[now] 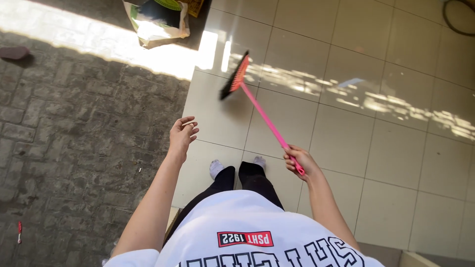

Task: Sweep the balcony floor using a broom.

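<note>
Pink plastic ran the whole length of the long-handled broom, from the grip end up to its orange head with dark bristles, which sat on the glossy pale floor tiles a little ahead of the person's feet. The right hand was closed around the very end of the handle, fingers wrapped over it. The left hand held nothing; it hovered out to the side, fingers loosely spread and slightly curled, near the line where the tiles met the grey cobbled paving.

The broom head was blurred, so its exact angle to the floor could not be told. With one hand alone at the handle's tip, control of the head seemed light; a judgement from this pose was that short, low strokes with the bristles kept flat to the tile would gather dust better than wide swings, and that a second hand lower on the handle would have steadied it. The tile edge beside the paving looked like the place where dirt would catch.

A white and green printed sack lay in bright sun beyond the broom head, well apart from it. A small red object lay on the paving, too small to identify.
</note>
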